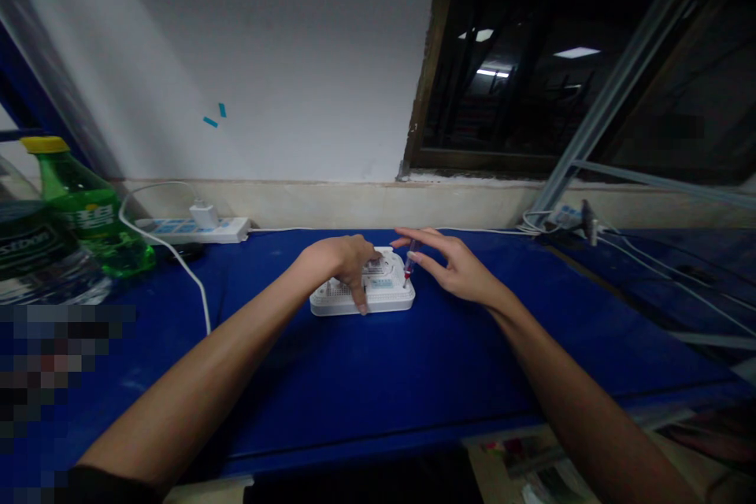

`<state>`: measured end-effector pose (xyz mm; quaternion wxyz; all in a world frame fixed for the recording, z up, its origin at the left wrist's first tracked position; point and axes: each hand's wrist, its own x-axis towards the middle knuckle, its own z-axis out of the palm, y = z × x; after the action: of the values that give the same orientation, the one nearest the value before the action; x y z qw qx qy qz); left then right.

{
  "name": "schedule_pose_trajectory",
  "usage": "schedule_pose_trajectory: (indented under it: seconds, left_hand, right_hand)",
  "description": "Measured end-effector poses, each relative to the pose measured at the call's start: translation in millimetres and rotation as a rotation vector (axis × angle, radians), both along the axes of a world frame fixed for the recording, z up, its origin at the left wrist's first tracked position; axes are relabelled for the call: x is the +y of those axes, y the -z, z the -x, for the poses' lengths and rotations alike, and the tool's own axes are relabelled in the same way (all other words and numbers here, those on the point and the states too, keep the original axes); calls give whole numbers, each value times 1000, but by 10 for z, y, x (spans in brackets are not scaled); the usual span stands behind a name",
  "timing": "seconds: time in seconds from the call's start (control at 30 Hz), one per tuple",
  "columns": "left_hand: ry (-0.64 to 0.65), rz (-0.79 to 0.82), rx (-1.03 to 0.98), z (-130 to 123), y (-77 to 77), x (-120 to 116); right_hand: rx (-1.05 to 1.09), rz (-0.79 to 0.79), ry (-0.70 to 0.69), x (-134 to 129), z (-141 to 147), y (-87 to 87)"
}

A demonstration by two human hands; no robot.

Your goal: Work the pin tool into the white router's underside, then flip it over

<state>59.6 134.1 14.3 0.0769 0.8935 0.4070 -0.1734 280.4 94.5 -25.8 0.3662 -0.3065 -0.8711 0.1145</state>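
Note:
A white plastic device (387,301) with vent slots and a small label lies flat on the blue tabletop (378,378). Across its left part rests my left hand (348,260), thumb on the near edge and fingers over the top, gripping it. My right hand (452,264) has its fingers around a small screwdriver (412,258) with a clear handle and a red collar. The screwdriver stands nearly upright, its tip at the device's right corner. Whether the tip sits in a screw is too small to tell.
A power strip (236,230) with a white plug and cable stands by the wall. To the left are a green bottle (94,213) and a larger clear bottle (29,252). Cables and a metal frame (555,189) are at the right.

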Motion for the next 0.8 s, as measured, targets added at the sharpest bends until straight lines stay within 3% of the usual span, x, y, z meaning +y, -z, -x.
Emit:
schedule_pose_trajectory:
  seconds: [0.27,0.5,0.8]
  left_hand:
    - [-10,6,7,2,-8,-4]
    - [-5,-17,8,2,4,-7]
    - [5,8,-9,9,11,15]
  right_hand:
    - [-11,-103,89,8,-5,17]
    - [4,62,19,-7,17,47]
    - [-42,-97,114,8,39,70]
